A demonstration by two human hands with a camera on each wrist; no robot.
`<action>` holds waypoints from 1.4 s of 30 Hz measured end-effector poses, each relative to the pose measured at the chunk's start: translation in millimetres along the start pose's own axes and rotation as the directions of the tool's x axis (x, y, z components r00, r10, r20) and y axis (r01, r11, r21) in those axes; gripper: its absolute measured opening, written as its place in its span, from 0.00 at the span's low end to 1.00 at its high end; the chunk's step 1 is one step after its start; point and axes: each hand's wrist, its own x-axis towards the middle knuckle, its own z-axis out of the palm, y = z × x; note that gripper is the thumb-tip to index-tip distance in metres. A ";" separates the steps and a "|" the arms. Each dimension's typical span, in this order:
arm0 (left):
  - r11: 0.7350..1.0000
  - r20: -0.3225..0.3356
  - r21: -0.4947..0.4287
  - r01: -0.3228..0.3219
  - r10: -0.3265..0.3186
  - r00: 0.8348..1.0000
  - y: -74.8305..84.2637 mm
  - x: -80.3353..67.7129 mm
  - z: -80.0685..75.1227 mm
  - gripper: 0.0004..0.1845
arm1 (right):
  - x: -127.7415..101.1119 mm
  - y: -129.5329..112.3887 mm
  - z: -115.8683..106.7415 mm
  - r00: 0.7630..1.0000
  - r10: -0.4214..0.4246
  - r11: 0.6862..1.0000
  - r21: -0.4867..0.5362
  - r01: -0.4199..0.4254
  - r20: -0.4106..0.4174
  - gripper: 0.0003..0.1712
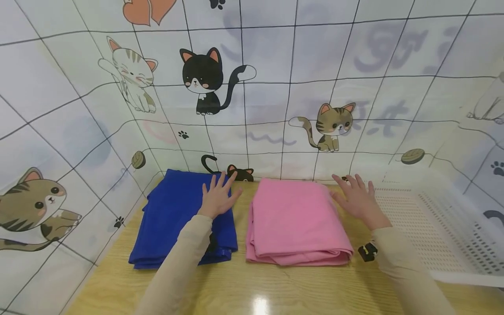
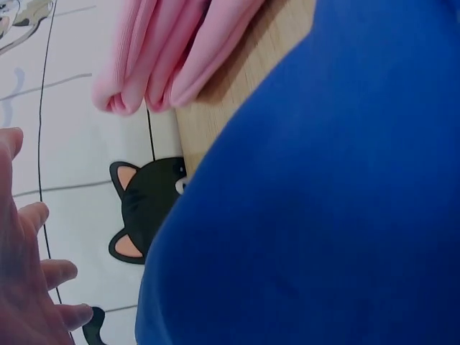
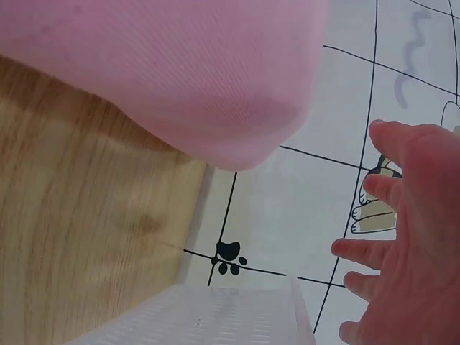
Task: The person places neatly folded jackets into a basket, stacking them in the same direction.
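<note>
A folded blue cloth (image 1: 181,218) lies on the wooden table (image 1: 252,288) at the left, and a folded pink cloth (image 1: 295,221) lies beside it at the right. My left hand (image 1: 218,196) hovers with spread fingers over the blue cloth's (image 2: 323,201) right far part, holding nothing. My right hand (image 1: 358,199) is spread just right of the pink cloth's (image 3: 180,72) far right edge, empty as well. The left wrist view shows the left hand (image 2: 29,287) with straight fingers, and the pink cloth (image 2: 158,57) beyond. The right hand (image 3: 402,237) is splayed near the wall.
A white perforated basket (image 1: 433,232) stands at the right of the table. A small black clip (image 1: 367,252) lies by my right forearm. Walls with cartoon cats (image 1: 204,78) close in the back and both sides. Bare table runs along the front edge.
</note>
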 end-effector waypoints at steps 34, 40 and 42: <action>0.940 0.132 -0.330 -0.087 0.137 0.982 36.9 -17.8 51.9 0.38 | -15.4 -21.5 44.0 0.999 0.002 0.995 0.101 -0.008 0.054 0.42; 0.910 0.164 -0.407 -0.081 0.160 0.973 35.8 -20.0 60.9 0.40 | -22.4 -20.3 48.8 0.994 0.076 0.982 0.166 -0.087 0.075 0.46; 0.907 0.174 -0.415 -0.077 0.162 0.971 35.8 -20.8 61.5 0.41 | -24.8 -18.7 50.6 0.994 0.077 0.973 0.210 -0.091 0.075 0.46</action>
